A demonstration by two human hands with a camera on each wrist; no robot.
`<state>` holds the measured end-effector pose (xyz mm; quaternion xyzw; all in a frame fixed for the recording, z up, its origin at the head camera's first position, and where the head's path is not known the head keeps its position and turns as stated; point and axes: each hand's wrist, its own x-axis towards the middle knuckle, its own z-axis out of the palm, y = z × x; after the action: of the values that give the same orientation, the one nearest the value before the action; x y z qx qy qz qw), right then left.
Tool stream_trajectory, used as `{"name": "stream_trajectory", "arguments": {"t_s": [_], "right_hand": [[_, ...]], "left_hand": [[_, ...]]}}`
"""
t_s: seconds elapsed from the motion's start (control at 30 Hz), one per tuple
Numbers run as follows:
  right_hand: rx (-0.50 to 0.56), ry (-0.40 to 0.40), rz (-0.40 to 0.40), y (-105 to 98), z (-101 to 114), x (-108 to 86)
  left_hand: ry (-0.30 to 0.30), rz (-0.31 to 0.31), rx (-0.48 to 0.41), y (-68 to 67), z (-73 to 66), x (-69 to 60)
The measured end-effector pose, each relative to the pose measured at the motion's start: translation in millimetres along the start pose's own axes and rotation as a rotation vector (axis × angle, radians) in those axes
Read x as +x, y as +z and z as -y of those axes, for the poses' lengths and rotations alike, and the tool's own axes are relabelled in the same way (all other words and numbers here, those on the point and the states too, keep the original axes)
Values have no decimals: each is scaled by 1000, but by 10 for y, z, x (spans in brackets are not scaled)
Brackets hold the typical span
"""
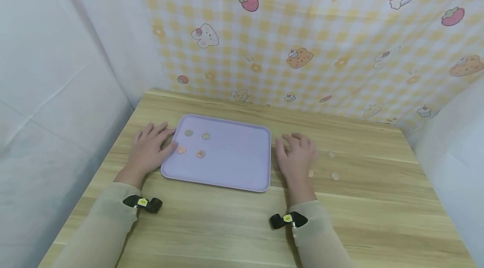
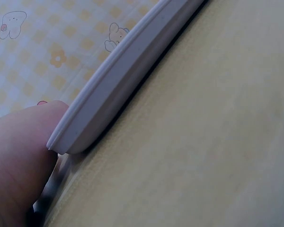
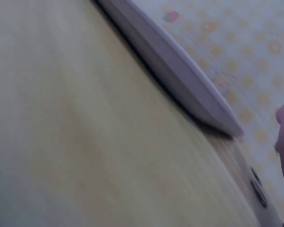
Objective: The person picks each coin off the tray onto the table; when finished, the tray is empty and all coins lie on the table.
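Nearest, two pale greyish sleeves (image 1: 102, 219) are reaching over a light wood-grain counter (image 1: 211, 226), each wearing a small black camera (image 1: 153, 205) at the wrist; just beyond, a thin copper-coloured round coin (image 1: 311, 173) is lying on the counter, partly hidden by the right hand (image 1: 296, 156), while two thin silvery round coins (image 1: 334, 175) are lying farther right, apart from each other; the right hand is poising near the right edge of a shallow, rectangular lilac tray (image 1: 234, 167), its fingers bending inward and narrowing together, though I cannot tell whether they are pinching anything; flat coins are offering little edge, so a hasty pinch could be skidding one away, and a low sweep of that hand could be knocking the half-hidden coin; the left hand (image 1: 148, 150) is resting at the tray's left side, its fingers spreading loosely and its thumb lying over the rim; inside the tray's left half, two copper-toned coins (image 1: 201, 154) are sitting nearer and two silver-toned coins (image 1: 206, 136) farther back; too hard a push from that thumb could be tipping or shifting the tray and sliding all four; behind everything, a yellow-and-white checked cloth (image 1: 272, 28) is hanging.
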<state>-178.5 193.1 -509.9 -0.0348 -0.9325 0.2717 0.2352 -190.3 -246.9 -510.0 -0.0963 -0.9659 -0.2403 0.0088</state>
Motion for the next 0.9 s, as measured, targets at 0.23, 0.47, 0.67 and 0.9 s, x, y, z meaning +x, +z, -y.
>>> {"name": "stream_trajectory", "arguments": {"t_s": [0.23, 0.47, 0.67, 0.9], "right_hand": [[26, -173, -18, 123, 246, -91], [-22, -311, -15, 193, 502, -152], [-122, -366, 98, 310, 778, -271], [-85, -475, 124, 505, 1126, -479]], "left_hand": [[-8, 5, 4, -2, -20, -4], [-3, -3, -4, -11, -21, -24], [2, -8, -2, -2, -1, -23], [-4, -4, -2, 16, 10, -6]]}}
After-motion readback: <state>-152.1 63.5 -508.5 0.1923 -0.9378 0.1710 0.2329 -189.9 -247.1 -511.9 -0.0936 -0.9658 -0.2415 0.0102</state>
